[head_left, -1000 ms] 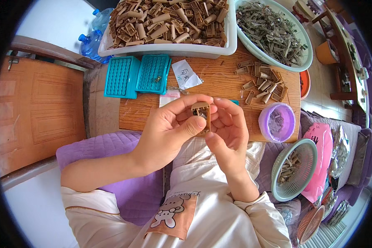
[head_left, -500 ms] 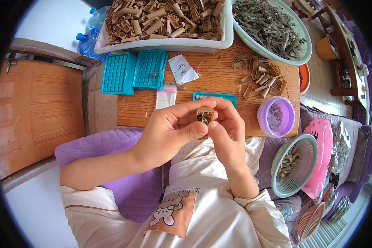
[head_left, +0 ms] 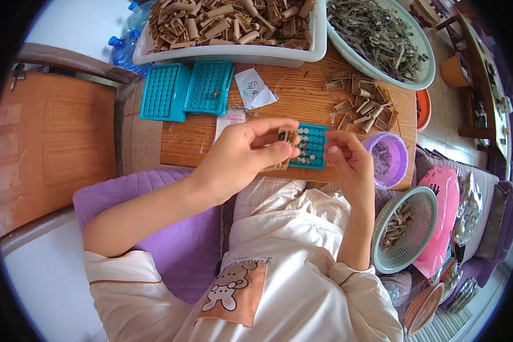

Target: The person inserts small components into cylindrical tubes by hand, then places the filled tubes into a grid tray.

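Remote log, head view. I take the teal disc tray [head_left: 312, 166] on the wooden worktop [head_left: 305, 98] as my reference; silvery round discs show in it.

Left hand [head_left: 255, 149]: at the tray's left edge, thumb and fingers pinching a brown plastic casing [head_left: 288, 135]. I read the casing as held roughly upright in my view, partly hidden by the thumb. Dark detail shows at its upper end, too small for me to identify.

Right hand [head_left: 349, 161]: just right of the tray, fingers curled and thumb close to the index finger. I cannot tell whether anything is pinched there. The hands are apart, with most of the tray visible between them.

Surroundings, all relative to the tray:
- Beyond it: a white bin [head_left: 320, 35] heaped with similar brown casings.
- Beyond and left: a handwritten paper note [head_left: 255, 89]; farther left, two teal gridded trays [head_left: 206, 86] side by side.
- Beyond and right: a loose group of brown casings [head_left: 369, 107]; past these, a pale green basin [head_left: 430, 62] full of greyish pieces.
- Right, past the right hand: a purple tub [head_left: 404, 155] with grey pieces inside.
- Right and nearer the wearer: a grey-green colander [head_left: 420, 229], beside a pink bag [head_left: 444, 211].
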### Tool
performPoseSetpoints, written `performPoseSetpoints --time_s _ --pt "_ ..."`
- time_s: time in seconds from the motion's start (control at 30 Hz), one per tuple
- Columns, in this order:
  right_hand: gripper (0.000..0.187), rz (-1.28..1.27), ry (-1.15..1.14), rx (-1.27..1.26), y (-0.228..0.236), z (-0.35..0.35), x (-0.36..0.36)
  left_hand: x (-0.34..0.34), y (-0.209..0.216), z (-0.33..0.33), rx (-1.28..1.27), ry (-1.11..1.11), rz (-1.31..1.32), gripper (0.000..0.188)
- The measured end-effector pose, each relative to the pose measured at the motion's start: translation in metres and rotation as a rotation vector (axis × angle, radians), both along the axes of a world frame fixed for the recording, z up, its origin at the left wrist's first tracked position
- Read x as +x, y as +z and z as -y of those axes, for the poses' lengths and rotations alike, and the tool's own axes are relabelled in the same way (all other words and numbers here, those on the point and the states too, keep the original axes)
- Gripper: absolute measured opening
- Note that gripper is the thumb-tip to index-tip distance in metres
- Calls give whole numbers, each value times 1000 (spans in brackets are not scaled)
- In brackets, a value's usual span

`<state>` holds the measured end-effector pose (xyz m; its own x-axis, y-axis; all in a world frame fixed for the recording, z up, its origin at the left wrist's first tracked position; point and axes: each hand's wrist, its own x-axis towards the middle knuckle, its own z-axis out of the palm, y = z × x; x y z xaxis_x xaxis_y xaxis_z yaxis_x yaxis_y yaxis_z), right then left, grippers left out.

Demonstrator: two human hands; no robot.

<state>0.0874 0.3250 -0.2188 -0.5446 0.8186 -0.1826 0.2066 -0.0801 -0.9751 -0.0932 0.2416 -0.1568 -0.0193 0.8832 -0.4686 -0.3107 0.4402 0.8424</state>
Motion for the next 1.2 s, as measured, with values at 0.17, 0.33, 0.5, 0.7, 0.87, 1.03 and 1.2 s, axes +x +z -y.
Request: performPoseSetpoints --time_s 0.17,0.33,0.5,0.7,0.87,1.03,1.2 --pt "17 389 103 476 -53 8 6 11 -7 -33 183 -67 -250 34" --pt "13 432 82 777 -83 15 11 24 -8 -59 151 -25 -73 32" --pt "11 350 96 769 -88 12 12 27 -25 -75 50 -200 161 33" --pt "11 51 -325 534 -48 19 14 43 -53 -41 164 56 320 37" --pt "18 -157 -272 759 -13 31 11 63 -71 -3 167 135 347 41" --pt "19 -17 72 802 -13 18 6 70 -86 10 131 262 376 36" --pt "22 -17 316 597 -26 19 16 69 -106 28 -41 328 467 29"
